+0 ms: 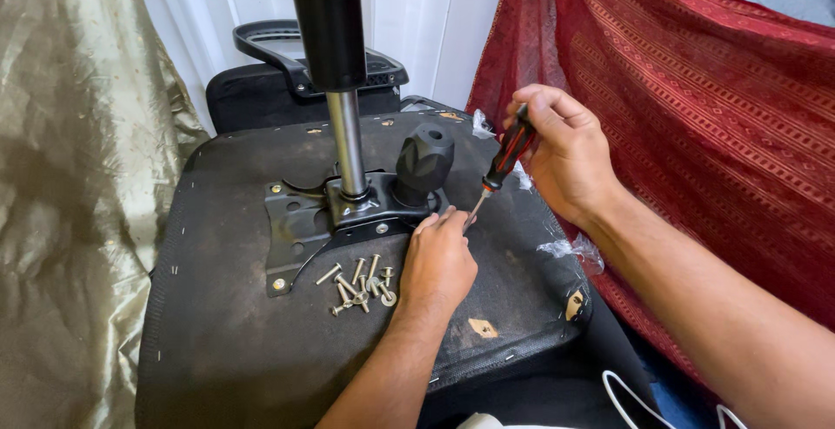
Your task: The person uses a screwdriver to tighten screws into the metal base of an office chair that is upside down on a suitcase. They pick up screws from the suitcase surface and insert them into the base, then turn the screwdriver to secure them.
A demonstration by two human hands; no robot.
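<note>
Gold cloth (70,177) hangs down the left side, crumpled and shiny, just beside the left edge of an upturned chair seat (217,333) whose black underside faces up. Staples dot that left edge.

Near the middle of the seat a dark metal plate (291,229) is fixed, with a bolt at its near left corner. Just beside the plate's near edge lies a loose heap of bolts (358,285) and washers. From the plate a gas cylinder (335,55) rises upright, black above and bare steel below. A black knob (424,161) stands tilted just to the right of it. Behind the cylinder, past the seat's far edge, sits a black armrest (278,46).

The left hand (437,264) rests palm down on the seat, just right of the bolts, fingers curled with the tips touching the plate's right edge below the knob; whether they pinch anything I cannot tell.

The screwdriver (503,161), handle black and red, slants down with its tip just beside those fingertips. The right hand (565,150) is closed around the handle, above the seat's right part.

Bits of clear plastic (574,251) cling to the seat's right edge. Red patterned cloth (696,116) fills the right side.
</note>
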